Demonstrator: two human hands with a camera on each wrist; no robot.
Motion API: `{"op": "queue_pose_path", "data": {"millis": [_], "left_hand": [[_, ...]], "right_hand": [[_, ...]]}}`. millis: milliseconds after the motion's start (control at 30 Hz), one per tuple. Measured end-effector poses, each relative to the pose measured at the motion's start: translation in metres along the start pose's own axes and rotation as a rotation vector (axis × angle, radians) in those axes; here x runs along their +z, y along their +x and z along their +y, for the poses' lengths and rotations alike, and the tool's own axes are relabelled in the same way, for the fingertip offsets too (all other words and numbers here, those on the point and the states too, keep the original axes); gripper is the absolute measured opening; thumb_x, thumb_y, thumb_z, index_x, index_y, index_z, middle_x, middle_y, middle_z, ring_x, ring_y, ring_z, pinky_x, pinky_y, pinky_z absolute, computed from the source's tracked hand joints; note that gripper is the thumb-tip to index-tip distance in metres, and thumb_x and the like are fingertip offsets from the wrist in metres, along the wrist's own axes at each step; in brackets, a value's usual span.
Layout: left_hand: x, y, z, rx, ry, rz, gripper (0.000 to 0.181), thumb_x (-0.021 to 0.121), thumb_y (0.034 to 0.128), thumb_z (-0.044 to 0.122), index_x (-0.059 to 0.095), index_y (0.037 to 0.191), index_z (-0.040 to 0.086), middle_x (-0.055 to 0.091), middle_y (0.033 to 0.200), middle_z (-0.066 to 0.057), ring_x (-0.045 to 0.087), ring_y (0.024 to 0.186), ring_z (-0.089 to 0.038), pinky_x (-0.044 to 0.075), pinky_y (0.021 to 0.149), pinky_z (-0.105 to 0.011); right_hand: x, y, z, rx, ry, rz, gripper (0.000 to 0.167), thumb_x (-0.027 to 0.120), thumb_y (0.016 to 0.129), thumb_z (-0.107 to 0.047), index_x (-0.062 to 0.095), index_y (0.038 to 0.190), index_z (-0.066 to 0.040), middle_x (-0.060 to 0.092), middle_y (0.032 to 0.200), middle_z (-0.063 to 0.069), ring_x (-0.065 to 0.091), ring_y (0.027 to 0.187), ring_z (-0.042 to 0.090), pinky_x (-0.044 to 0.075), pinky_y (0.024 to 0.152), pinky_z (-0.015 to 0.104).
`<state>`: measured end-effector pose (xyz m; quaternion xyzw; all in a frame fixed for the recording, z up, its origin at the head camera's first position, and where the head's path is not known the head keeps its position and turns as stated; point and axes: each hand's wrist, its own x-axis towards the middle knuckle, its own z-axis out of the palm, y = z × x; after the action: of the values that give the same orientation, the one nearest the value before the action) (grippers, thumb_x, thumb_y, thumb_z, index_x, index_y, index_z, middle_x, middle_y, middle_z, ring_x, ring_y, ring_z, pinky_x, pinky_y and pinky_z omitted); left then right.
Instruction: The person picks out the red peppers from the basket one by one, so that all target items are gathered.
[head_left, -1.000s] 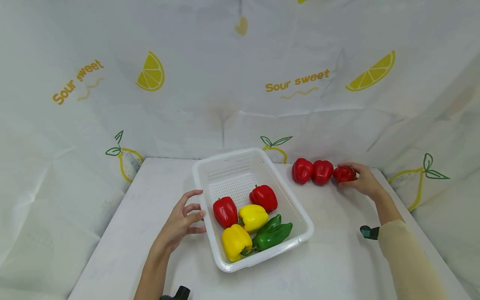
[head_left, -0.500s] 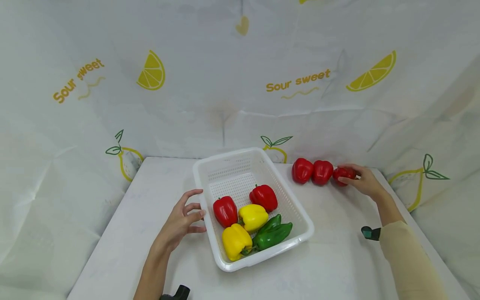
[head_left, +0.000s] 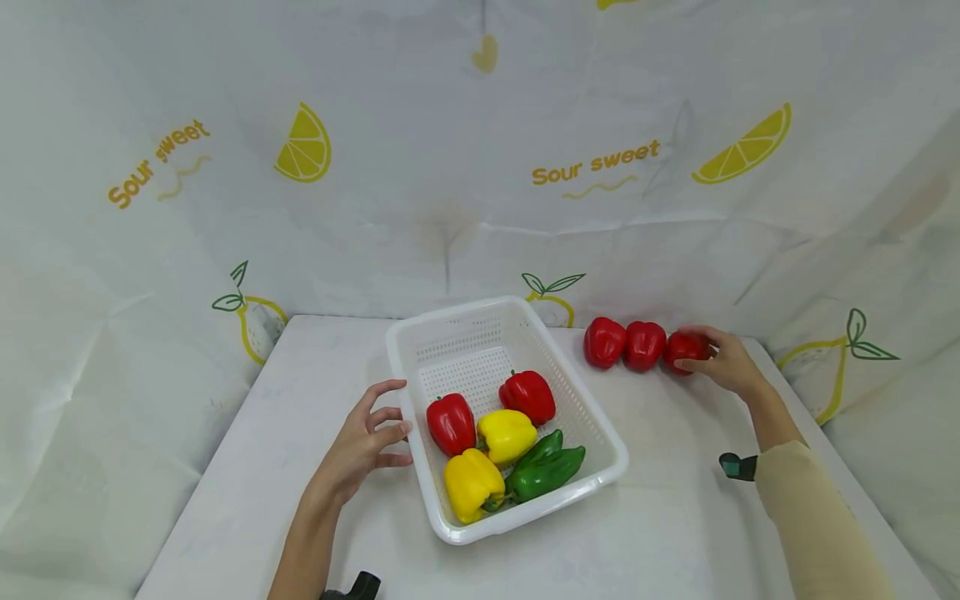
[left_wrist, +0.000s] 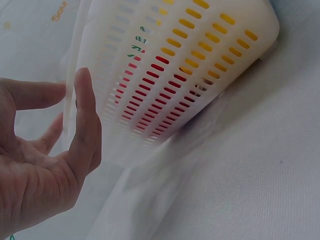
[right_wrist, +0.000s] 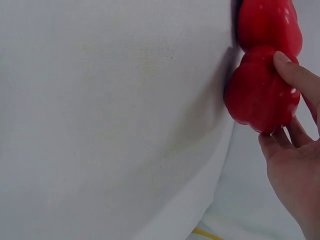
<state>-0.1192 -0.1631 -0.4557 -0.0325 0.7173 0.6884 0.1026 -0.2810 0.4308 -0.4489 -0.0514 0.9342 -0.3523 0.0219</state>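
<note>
At the back right of the table, my right hand (head_left: 726,363) holds a red bell pepper (head_left: 683,352), the rightmost of a row. In the right wrist view the thumb lies on the side of that red bell pepper (right_wrist: 261,95), while the other fingers reach round its far end. It touches the neighbouring red bell pepper (right_wrist: 269,24). My left hand (head_left: 362,446) grips the left rim of a white plastic basket (head_left: 536,510). From the left wrist, the fingers (left_wrist: 86,115) show on both sides of the rim, beside the slotted wall of the basket (left_wrist: 200,60).
Inside the basket lie red bell peppers (head_left: 527,397), yellow bell peppers (head_left: 472,483) and green peppers (head_left: 551,473), towards its front. Two more red bell peppers (head_left: 604,342) stand along the table's back edge. A lemon-printed white cloth (head_left: 420,192) hangs behind the white table (head_left: 660,517).
The rightmost red bell pepper has turned in my right hand and shifted slightly left, closer to its neighbour. My left hand and the basket have stayed put.
</note>
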Motion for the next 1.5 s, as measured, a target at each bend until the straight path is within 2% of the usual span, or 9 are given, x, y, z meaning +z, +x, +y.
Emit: {"op": "queue_pose_path", "data": {"millis": [267,533,667,967,1033,1100,1200,1333,1500], "left_hand": [[0.001,0.001,0.000,-0.006,-0.006,0.003,0.072,0.076,0.0976,0.014,0.042,0.160,0.031,0.063,0.135,-0.021,0.076,0.100,-0.025,0.070,0.081,-0.046],[0.001,0.001,0.001,-0.004,-0.006,0.001,0.072,0.075,0.0979,0.014,0.042,0.160,0.030,0.063,0.136,-0.022,0.076,0.100,-0.025,0.070,0.081,-0.046],[0.001,0.001,0.001,0.000,-0.006,-0.003,0.072,0.075,0.0986,0.015,0.041,0.161,0.029,0.063,0.137,-0.023,0.075,0.099,-0.024,0.070,0.081,-0.045],[0.000,0.000,0.001,0.003,-0.013,-0.007,0.071,0.073,0.1002,0.014,0.040,0.162,0.027,0.064,0.136,-0.024,0.074,0.098,-0.024,0.071,0.080,-0.044],[0.000,0.000,0.001,0.000,-0.013,-0.007,0.071,0.073,0.1001,0.013,0.040,0.162,0.027,0.064,0.136,-0.024,0.074,0.098,-0.024,0.071,0.080,-0.044],[0.000,0.000,0.001,-0.005,-0.015,-0.002,0.071,0.073,0.0995,0.013,0.041,0.161,0.028,0.064,0.135,-0.024,0.074,0.098,-0.024,0.071,0.080,-0.044],[0.001,0.000,0.001,-0.011,-0.016,0.003,0.071,0.074,0.0987,0.012,0.042,0.160,0.029,0.065,0.134,-0.022,0.075,0.098,-0.025,0.070,0.080,-0.045],[0.001,0.000,0.000,-0.011,-0.015,0.007,0.071,0.075,0.0987,0.013,0.042,0.160,0.030,0.064,0.134,-0.022,0.075,0.098,-0.025,0.070,0.081,-0.045],[0.001,0.000,0.000,-0.002,-0.009,0.001,0.071,0.074,0.0996,0.014,0.041,0.161,0.028,0.064,0.134,-0.023,0.074,0.097,-0.024,0.071,0.080,-0.044]], "right_hand": [[0.000,0.002,-0.002,0.019,-0.034,-0.018,0.070,0.078,0.098,-0.013,0.044,0.159,0.001,0.044,0.158,0.035,0.042,0.142,0.057,0.054,0.086,0.019],[0.001,0.001,-0.010,-0.014,-0.071,-0.041,0.074,0.080,0.096,-0.013,0.044,0.158,0.002,0.045,0.156,0.035,0.044,0.140,0.057,0.063,0.101,0.051],[0.001,0.001,-0.010,-0.017,-0.071,-0.041,0.073,0.080,0.097,-0.013,0.043,0.158,0.002,0.045,0.156,0.035,0.044,0.140,0.057,0.064,0.099,0.048],[0.000,0.000,-0.011,-0.028,-0.058,-0.034,0.072,0.079,0.098,-0.014,0.043,0.158,0.003,0.045,0.156,0.037,0.044,0.141,0.059,0.062,0.087,0.023],[-0.001,-0.001,-0.012,-0.034,-0.063,-0.031,0.071,0.079,0.098,-0.014,0.044,0.158,0.003,0.045,0.156,0.037,0.045,0.140,0.059,0.065,0.091,0.030],[-0.001,-0.002,-0.013,-0.044,-0.066,-0.029,0.070,0.078,0.098,-0.014,0.044,0.157,0.003,0.045,0.156,0.037,0.044,0.140,0.059,0.066,0.099,0.048],[-0.002,-0.001,-0.015,-0.055,-0.054,-0.029,0.069,0.077,0.099,-0.012,0.044,0.157,0.004,0.044,0.157,0.038,0.043,0.141,0.059,0.052,0.112,0.073],[-0.004,0.000,-0.017,-0.060,-0.034,-0.035,0.068,0.077,0.099,-0.012,0.044,0.157,0.003,0.042,0.159,0.038,0.039,0.145,0.061,0.038,0.118,0.081],[-0.006,0.000,-0.024,-0.087,-0.026,-0.039,0.070,0.077,0.098,-0.012,0.043,0.157,0.002,0.040,0.160,0.038,0.036,0.147,0.061,0.037,0.116,0.082]]}}
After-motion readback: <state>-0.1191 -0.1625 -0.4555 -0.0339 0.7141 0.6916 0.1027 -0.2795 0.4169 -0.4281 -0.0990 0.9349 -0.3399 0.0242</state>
